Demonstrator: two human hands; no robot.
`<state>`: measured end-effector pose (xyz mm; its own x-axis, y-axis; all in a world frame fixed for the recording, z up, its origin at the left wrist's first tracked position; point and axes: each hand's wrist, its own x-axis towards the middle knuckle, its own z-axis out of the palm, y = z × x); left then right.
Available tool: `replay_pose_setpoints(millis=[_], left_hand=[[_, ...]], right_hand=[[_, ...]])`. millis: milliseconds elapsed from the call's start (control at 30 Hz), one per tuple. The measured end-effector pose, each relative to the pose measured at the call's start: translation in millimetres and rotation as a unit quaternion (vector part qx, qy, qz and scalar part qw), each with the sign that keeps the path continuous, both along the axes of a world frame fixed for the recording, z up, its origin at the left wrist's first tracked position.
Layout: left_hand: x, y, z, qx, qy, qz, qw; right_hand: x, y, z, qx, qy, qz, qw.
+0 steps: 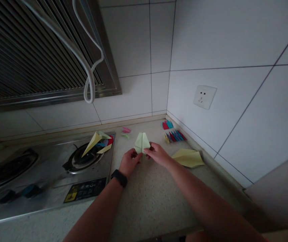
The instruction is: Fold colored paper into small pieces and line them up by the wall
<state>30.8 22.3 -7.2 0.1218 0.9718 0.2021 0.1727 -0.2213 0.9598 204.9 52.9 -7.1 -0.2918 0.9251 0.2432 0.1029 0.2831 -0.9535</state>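
A pale green sheet of folded paper (pixel 142 139) is held up above the counter, with a crease down its middle and two flaps at the top. My left hand (pixel 130 161), wearing a dark watch on the wrist, pinches its lower left edge. On the lower right side, my right hand (pixel 158 153) grips it between thumb and fingers. Both thumbs lie close together near the bottom of the crease. The fingertips behind the paper are partly hidden.
A yellow paper piece (pixel 189 158) lies right of my hands. Colourful folded papers (pixel 175 136) sit by the back corner, and small pink paper (pixel 126 129) behind. Yellow folded papers (pixel 93 143) rest on the gas stove (pixel 55 178). A white cable (pixel 89 84) hangs from the range hood.
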Motion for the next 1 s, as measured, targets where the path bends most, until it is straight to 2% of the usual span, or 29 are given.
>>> replay_pose_setpoints(millis=[200, 300, 600, 1000], left_hand=[[0.0, 6.3, -4.2, -0.017, -0.057, -0.021, 0.998], [-0.4, 8.0, -4.0, -0.037, -0.076, -0.019, 0.996], [-2.0, 8.8, 2.0, -0.076, -0.155, -0.022, 0.985], [-3.3, 6.8, 8.4, -0.118, -0.2, 0.0, 0.973]], right_hand=[[1.7, 4.3, -7.8, 0.037, -0.097, 0.073, 0.992], [2.6, 5.6, -9.9, 0.047, -0.119, 0.082, 0.988], [0.4, 4.2, -12.4, -0.032, -0.036, 0.102, 0.994], [4.3, 5.2, -7.6, -0.077, 0.025, 0.081, 0.993]])
